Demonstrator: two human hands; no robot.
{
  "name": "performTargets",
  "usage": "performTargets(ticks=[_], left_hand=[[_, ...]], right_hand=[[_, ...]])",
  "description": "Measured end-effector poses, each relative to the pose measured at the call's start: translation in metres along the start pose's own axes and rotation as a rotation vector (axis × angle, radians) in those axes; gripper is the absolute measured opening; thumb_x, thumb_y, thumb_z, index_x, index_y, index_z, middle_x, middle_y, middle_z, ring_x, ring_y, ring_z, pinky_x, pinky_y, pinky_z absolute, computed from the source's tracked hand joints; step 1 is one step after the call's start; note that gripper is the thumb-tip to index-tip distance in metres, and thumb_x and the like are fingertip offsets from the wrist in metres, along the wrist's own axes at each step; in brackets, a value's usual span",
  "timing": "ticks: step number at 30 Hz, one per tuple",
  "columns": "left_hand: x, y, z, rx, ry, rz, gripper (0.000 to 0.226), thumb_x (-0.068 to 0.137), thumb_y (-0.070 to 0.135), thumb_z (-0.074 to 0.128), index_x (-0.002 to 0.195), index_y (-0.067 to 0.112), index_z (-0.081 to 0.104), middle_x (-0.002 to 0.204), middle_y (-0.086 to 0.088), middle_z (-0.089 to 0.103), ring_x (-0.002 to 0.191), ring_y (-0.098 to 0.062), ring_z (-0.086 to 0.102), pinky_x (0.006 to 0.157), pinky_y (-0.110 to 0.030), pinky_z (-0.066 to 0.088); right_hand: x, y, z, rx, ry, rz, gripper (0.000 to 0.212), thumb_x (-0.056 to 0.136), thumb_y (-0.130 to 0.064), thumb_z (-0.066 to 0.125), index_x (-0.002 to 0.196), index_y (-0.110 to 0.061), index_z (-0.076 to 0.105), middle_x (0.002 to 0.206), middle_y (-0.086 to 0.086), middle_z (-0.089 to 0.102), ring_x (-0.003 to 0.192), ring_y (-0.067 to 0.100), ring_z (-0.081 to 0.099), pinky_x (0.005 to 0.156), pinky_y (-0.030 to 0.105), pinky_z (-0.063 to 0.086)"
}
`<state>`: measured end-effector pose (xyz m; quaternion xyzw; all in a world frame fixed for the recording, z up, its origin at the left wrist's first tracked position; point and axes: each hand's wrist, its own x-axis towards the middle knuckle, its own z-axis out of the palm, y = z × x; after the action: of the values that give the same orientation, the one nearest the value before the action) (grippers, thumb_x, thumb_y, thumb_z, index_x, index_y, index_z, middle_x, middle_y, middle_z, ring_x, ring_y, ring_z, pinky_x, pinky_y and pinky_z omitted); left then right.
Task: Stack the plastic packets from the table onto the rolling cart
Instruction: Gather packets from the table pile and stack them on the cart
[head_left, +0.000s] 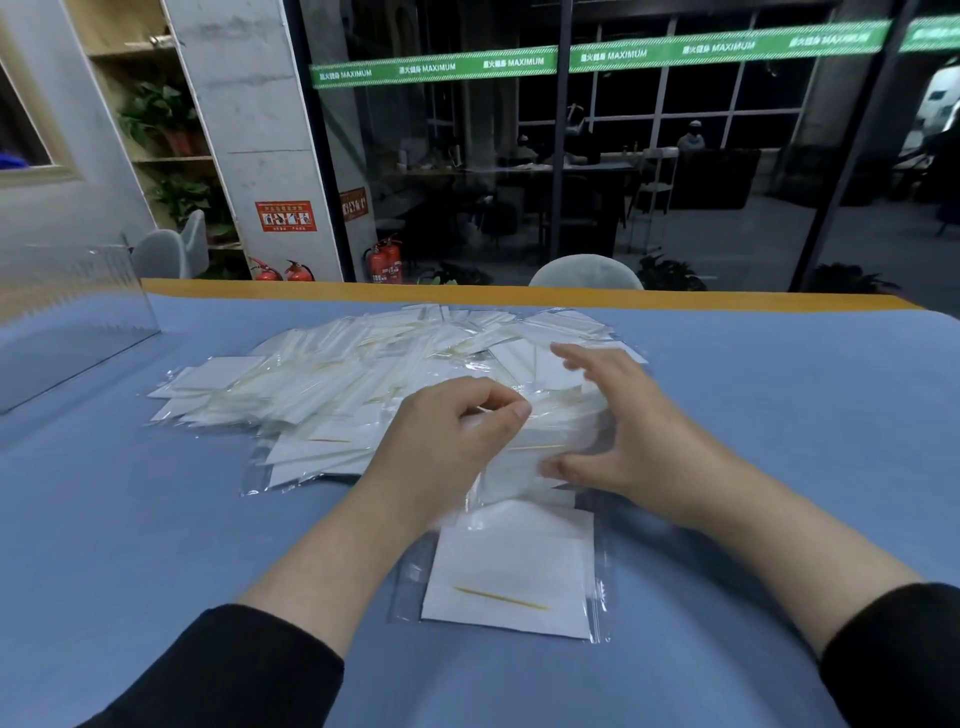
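Packets (363, 374) of clear plastic, each showing a white sheet and a thin yellowish stick, are lying in a loose, overlapping heap on the blue table (779, 395), spreading from the middle of the view out toward ten and twelve o'clock. Both hands are working at the near edge of that heap. The left hand (447, 436) is curling its fingers and thumb round the left side of a small gathered bundle of packets (550, 447), its thumb tip sitting on top of the bundle. The right hand (623, 431) is meeting the same bundle from three o'clock, thumb low against the near corner and fingers spread above it; motion blur is smearing those fingers, so whether they are actually gripping the bundle or only touching it is something I cannot tell. The two hands are standing close together with only the bundle between them.

At six o'clock from the hands, a single packet (509, 571) is lying flat on the table, its far edge tucked under the bundle and its stick showing near the bottom edge. Black sleeves (249, 670) are covering both forearms at the lower corners.

At nine o'clock a clear plastic panel (78, 322) is standing on the table. Beyond the table's wooden far edge, a pale chair back (587, 273) is showing at twelve o'clock, and red fire extinguishers (387, 262) are standing by the glass wall.
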<state>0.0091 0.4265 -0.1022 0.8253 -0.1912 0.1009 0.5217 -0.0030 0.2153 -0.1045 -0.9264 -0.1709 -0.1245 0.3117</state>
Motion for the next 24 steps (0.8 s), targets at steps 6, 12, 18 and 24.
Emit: performTargets(ticks=[6,12,18,24], left_hand=[[0.001,0.003,0.006,-0.130,0.182,-0.165,0.021,0.100,0.031,0.060,0.088,0.023,0.075,0.072,0.011,0.068,0.067,-0.005,0.057,0.062,-0.019,0.043],[-0.002,0.010,0.007,-0.174,0.100,-0.172,0.021,0.098,0.049,0.057,0.101,0.031,0.067,0.090,0.018,0.066,0.078,-0.001,0.059,0.066,-0.021,0.043],[0.002,0.004,-0.021,0.149,-0.110,-0.090,0.046,0.080,0.028,0.082,0.110,0.051,0.055,0.104,0.014,0.064,0.090,-0.014,0.064,0.077,-0.037,0.055],[-0.003,0.009,-0.026,0.045,-0.033,-0.063,0.028,0.078,0.015,0.081,0.092,0.034,0.066,0.091,0.006,0.070,0.084,-0.017,0.066,0.082,-0.042,0.053]], right_hand=[[0.001,-0.002,0.012,0.175,0.020,0.010,0.060,0.082,-0.030,0.081,0.128,-0.046,0.047,0.123,-0.030,0.049,0.097,-0.017,0.050,0.079,0.004,0.038],[0.002,-0.004,0.011,0.210,0.045,-0.009,0.046,0.087,-0.012,0.073,0.115,-0.043,0.054,0.107,-0.026,0.057,0.083,-0.013,0.054,0.070,0.006,0.039],[0.001,-0.007,0.006,0.219,0.201,-0.108,0.047,0.085,-0.008,0.075,0.108,-0.044,0.057,0.112,-0.031,0.058,0.105,-0.008,0.053,0.083,0.005,0.035],[0.000,-0.017,0.006,0.224,0.199,-0.011,0.059,0.084,-0.032,0.077,0.127,-0.054,0.043,0.111,-0.030,0.053,0.100,-0.004,0.055,0.086,0.013,0.043]])
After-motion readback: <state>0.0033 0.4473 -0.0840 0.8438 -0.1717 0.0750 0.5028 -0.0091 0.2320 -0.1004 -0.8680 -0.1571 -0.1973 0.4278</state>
